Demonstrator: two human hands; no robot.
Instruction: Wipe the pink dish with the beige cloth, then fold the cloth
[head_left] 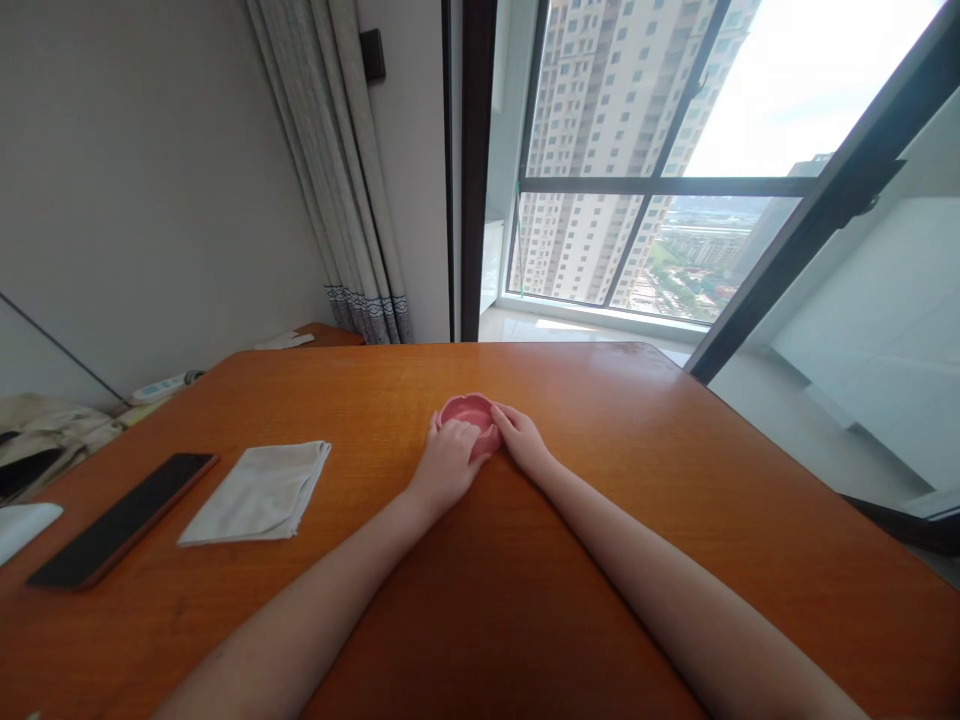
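Observation:
A small pink bowl [469, 404] with a scalloped rim is on the wooden table [390, 390], between both hands. My left hand [448, 462] grips its near left side, with fingers reaching over the rim into the bowl and the thumb along the near side. Against the right side of the bowl lies my right hand [519, 437], its thumb at the rim; its other fingers are partly hidden behind the bowl. Part of the bowl's near wall is covered by the left hand.
A folded white cloth [259, 492] lies on the left of the table. Beside it is a long dark flat object [127, 520] with a reddish edge. A power strip [161, 387] and a beige cloth bag [52, 430] are at the left edge. Beyond the table are a curtain [330, 150] and a window [652, 185].

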